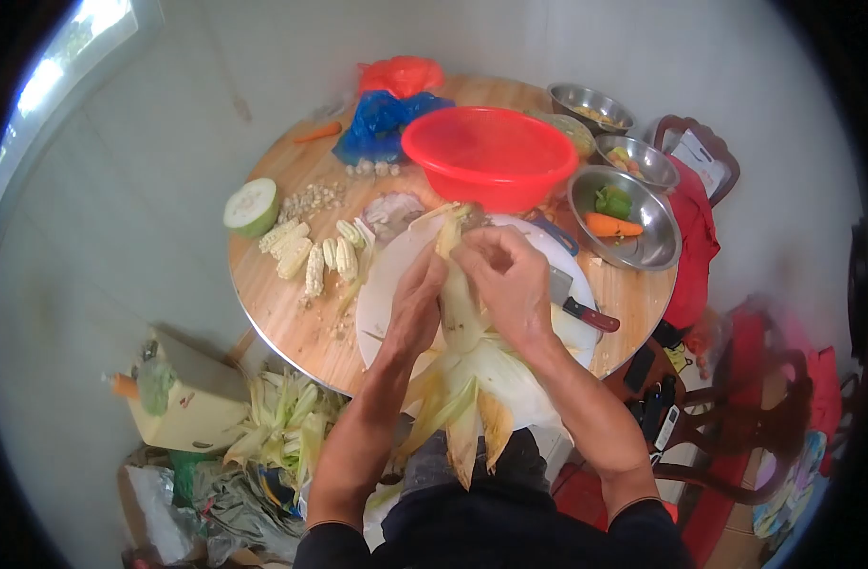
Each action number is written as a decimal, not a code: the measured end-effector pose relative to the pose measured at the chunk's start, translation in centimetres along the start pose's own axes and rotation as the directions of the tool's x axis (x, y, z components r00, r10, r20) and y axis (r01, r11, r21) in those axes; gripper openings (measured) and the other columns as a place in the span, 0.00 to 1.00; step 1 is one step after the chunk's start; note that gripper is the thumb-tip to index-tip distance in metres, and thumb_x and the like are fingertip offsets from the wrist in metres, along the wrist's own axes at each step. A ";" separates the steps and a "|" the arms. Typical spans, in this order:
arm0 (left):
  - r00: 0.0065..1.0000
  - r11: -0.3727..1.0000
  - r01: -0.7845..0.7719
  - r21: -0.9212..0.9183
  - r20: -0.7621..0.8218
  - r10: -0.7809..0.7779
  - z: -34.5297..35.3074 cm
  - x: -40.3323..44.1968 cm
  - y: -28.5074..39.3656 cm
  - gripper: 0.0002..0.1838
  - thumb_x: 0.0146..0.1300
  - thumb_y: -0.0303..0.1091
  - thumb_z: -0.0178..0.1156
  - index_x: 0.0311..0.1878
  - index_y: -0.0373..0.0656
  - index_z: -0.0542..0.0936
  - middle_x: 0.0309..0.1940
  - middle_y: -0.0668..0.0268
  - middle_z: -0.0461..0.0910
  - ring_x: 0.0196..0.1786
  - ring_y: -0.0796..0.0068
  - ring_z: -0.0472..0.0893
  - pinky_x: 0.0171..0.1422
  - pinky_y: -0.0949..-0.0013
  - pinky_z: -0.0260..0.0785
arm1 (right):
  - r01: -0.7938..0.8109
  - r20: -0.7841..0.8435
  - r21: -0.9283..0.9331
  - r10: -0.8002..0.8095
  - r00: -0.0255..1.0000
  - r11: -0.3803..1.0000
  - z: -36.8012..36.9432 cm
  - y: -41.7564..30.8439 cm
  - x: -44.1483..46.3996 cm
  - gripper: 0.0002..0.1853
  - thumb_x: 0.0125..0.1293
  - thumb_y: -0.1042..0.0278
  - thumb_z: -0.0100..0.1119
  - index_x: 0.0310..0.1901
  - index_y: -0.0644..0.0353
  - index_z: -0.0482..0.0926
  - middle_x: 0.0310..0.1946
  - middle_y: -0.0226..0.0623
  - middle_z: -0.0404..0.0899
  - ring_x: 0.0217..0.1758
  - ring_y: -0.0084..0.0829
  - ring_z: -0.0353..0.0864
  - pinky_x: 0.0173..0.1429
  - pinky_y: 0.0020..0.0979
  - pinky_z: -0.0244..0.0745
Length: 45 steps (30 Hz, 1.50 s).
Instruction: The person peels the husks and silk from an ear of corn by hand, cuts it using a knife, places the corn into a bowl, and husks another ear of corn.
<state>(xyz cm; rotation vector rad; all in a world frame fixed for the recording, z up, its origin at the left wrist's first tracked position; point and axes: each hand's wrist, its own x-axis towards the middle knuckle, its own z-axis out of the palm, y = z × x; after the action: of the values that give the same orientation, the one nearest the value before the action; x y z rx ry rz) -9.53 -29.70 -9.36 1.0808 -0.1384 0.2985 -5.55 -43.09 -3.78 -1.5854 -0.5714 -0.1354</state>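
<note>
An ear of corn (pixel 461 308) with pale husks hanging toward my body is between my hands, above a white round board (pixel 377 318). My left hand (pixel 419 296) is wrapped against the ear's left side. At the ear's upper right, my right hand (pixel 502 275) has its thumb and fingers pinched together on the husk. A knife (pixel 589 315) with a dark red handle lies on the board to the right, its blade partly behind my right hand. Several pale corn pieces (pixel 292 248) lie left of the board.
A red basin (pixel 491 156) stands behind the board, beside a blue bag (pixel 372 128). Metal bowls (pixel 657 242) line the right edge, one holding a carrot (pixel 612 226). A cut melon (pixel 253 208) sits at left. Husks (pixel 292 417) are heaped below the table.
</note>
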 end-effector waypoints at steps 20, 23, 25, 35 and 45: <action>0.989 0.985 0.121 -0.126 0.102 -0.108 -0.7 0.8 -0.3 0.27 0.80 0.42 0.54 0.72 0.32 0.69 0.62 0.62 0.79 0.60 0.73 0.80 0.65 0.68 0.73 | -0.005 -0.007 0.171 0.007 1.000 0.985 -1.6 2.7 -3.3 0.05 0.71 0.76 0.61 0.43 0.65 0.75 0.37 0.32 0.80 0.41 0.20 0.77 0.47 0.27 0.74; 0.980 0.982 0.156 -0.110 0.144 -0.139 -0.9 0.7 -0.4 0.27 0.80 0.43 0.54 0.72 0.33 0.69 0.61 0.62 0.80 0.59 0.73 0.81 0.64 0.67 0.73 | -0.004 -0.018 0.210 0.008 1.000 0.978 -1.7 2.4 -3.0 0.04 0.73 0.77 0.60 0.43 0.64 0.74 0.37 0.30 0.79 0.42 0.18 0.75 0.48 0.26 0.74; 0.986 0.985 0.129 -0.114 0.117 -0.115 -0.5 0.9 -0.2 0.26 0.80 0.43 0.53 0.70 0.33 0.71 0.60 0.62 0.80 0.58 0.73 0.81 0.64 0.67 0.74 | -0.017 -0.032 0.201 0.024 0.999 0.979 -1.4 2.9 -3.8 0.04 0.73 0.77 0.59 0.44 0.63 0.73 0.36 0.27 0.77 0.41 0.17 0.74 0.47 0.25 0.72; 0.976 0.958 0.016 -0.286 -0.203 -0.077 -5.3 2.9 1.0 0.21 0.81 0.45 0.50 0.58 0.35 0.76 0.46 0.62 0.82 0.45 0.68 0.83 0.52 0.63 0.77 | -0.096 0.344 0.003 0.089 0.935 0.995 -4.0 5.5 -12.5 0.05 0.75 0.77 0.55 0.45 0.63 0.69 0.32 0.31 0.71 0.36 0.18 0.69 0.42 0.25 0.70; 0.986 0.979 0.008 -0.205 -0.159 -0.042 -5.9 2.9 -1.8 0.19 0.80 0.44 0.52 0.59 0.36 0.76 0.47 0.60 0.82 0.46 0.66 0.83 0.54 0.60 0.78 | -0.025 0.391 -0.128 0.074 0.917 0.991 -4.3 7.8 -13.3 0.07 0.73 0.76 0.61 0.45 0.63 0.72 0.31 0.40 0.78 0.32 0.30 0.78 0.40 0.31 0.75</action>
<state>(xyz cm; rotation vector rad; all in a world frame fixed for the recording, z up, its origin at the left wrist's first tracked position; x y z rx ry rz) -6.40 -24.75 -12.92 0.8508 -0.0089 0.3408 -12.54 -50.82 -15.88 -1.7565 -0.8487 0.1994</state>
